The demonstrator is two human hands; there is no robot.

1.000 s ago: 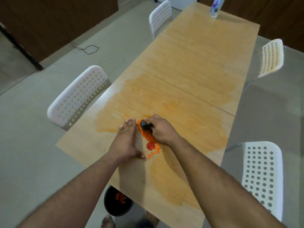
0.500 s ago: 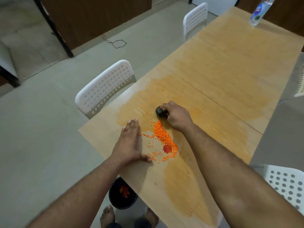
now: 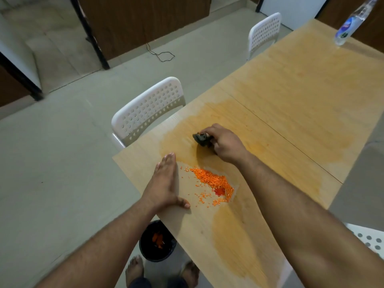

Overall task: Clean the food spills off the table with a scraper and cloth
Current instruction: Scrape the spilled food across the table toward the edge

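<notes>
Now scraper (image 3: 202, 139) in right hand (image 3: 225, 144) farther from spill (image 3: 214, 182); left hand (image 3: 164, 185) flat.

A white perforated chair (image 3: 149, 110) is standing tucked against the table's left edge, and a second white chair (image 3: 264, 33) is sitting farther along that same edge. A third one (image 3: 367, 239) is showing at the right edge. A clear plastic bottle (image 3: 351, 23) is standing near the far right corner. A black cable (image 3: 164, 56) is lying looped on the floor beside the dark wooden panelling (image 3: 145, 21).
</notes>
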